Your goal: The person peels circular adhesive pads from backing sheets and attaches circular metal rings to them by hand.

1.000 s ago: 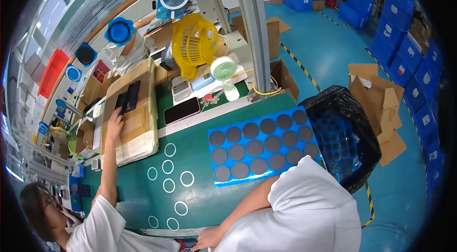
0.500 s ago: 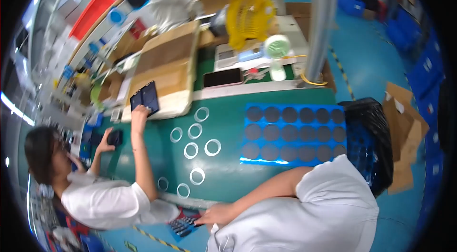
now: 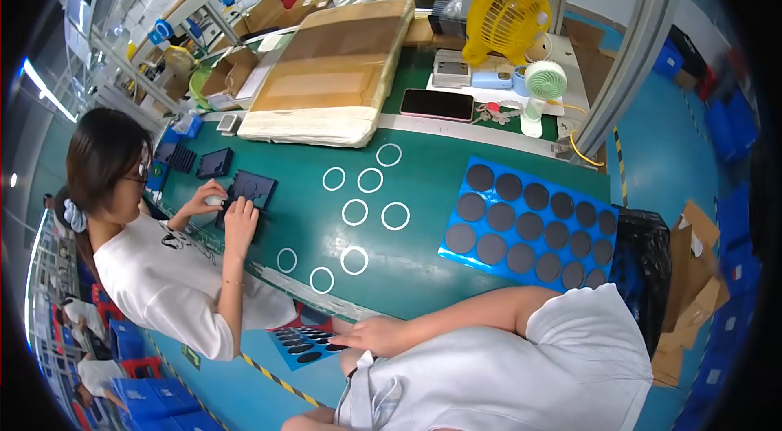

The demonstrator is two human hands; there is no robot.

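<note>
My right hand (image 3: 376, 336) reaches across my front, just below the table's near edge. Its fingertips are closed at the right side of a small blue sheet with black discs (image 3: 303, 347), which is held low beside the table. Whether they also pinch a single disc is too small to tell. I cannot make out my left hand; some bare skin shows at the bottom edge, but no fingers. On the green table (image 3: 423, 260) lie several thin white rings (image 3: 354, 212), spaced apart. To their right is a larger blue sheet (image 3: 446, 252) bearing rows of black discs (image 3: 529, 226).
A co-worker at left handles a dark tray (image 3: 259, 186); more dark trays (image 3: 175, 157) stand beyond. Behind are a wrapped flat package (image 3: 326, 89), a phone (image 3: 437, 104), a green fan (image 3: 544, 82) and a yellow fan (image 3: 509, 17). A black bag (image 3: 643, 260) hangs right.
My view has tilted and shifted. The co-worker has brought the dark tray down to the table, both hands now at it. My right hand stays by the small blue sheet.
</note>
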